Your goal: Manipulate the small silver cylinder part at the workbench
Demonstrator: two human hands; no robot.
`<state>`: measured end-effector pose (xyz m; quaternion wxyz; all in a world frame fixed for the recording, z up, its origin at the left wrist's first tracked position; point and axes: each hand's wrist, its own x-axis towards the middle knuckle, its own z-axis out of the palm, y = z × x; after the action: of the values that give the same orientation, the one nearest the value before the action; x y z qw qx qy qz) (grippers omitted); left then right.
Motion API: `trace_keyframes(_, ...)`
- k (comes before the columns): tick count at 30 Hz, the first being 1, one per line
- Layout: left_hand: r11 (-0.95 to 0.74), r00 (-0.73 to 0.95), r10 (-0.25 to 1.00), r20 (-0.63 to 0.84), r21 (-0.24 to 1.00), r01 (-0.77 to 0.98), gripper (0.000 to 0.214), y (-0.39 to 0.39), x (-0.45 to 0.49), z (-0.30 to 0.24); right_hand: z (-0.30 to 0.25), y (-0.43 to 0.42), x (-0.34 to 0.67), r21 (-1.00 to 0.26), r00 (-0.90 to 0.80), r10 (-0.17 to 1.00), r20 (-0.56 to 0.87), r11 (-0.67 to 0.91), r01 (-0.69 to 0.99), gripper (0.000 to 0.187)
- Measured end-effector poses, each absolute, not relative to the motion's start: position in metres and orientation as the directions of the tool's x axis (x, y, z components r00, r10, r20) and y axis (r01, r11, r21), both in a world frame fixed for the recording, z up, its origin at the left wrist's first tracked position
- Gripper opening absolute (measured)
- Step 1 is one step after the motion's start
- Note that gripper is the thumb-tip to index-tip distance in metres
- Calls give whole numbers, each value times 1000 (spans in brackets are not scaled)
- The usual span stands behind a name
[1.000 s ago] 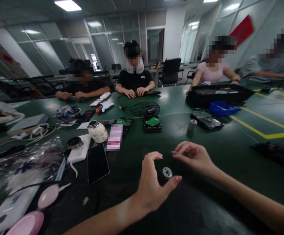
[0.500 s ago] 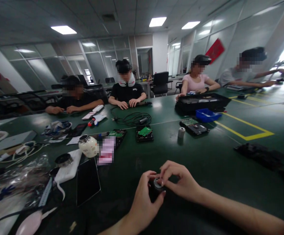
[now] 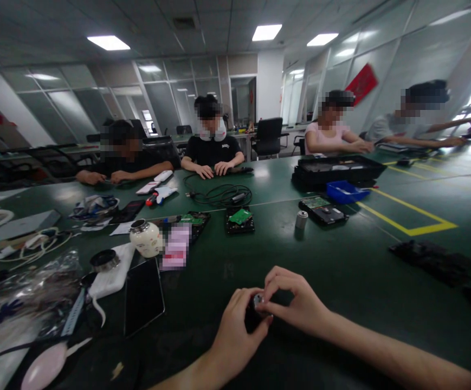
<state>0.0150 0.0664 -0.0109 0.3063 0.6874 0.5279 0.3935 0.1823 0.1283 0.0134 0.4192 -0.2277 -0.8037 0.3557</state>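
Cylinder (image 3: 257, 299), small and metallic, lower centre of the frame: the left hand (image 3: 238, 320) grips it; the right hand (image 3: 297, 293), clear of it a second ago, now sets narrowed fingers at its top, suggesting two-handed work; anything pinched is hidden.

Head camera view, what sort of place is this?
Probably an office room used as a workshop: glass partitions and a black office chair stand behind a long green table, where a green circuit board lies.
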Motion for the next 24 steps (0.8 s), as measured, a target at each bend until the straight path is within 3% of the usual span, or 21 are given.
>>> trace_keyframes(9, -251, 128, 968, 216, 850, 463, 30, 66, 15, -12, 17, 123, 180, -783, -549, 666, 506, 621, 32, 11)
trace_keyframes(15, -267, 111, 964, 243, 850, 454, 28, 67, 14, -20, 25, 119, 181, -768, -637, 574, 514, 640, -43, 21)
trace_keyframes(19, -281, 119, 960, 255, 845, 455, 33, 69, 14, -19, 26, 122, 185, -739, -616, 646, 451, 657, 148, 32)
trace_keyframes(22, -282, 131, 959, 250, 845, 454, 28, 68, 15, -16, 23, 123, 187, -684, -601, 708, 371, 646, 339, 22)
trace_keyframes(24, -283, 132, 959, 250, 845, 454, 28, 67, 15, -15, 22, 123, 186, -685, -598, 731, 329, 620, 382, 16)
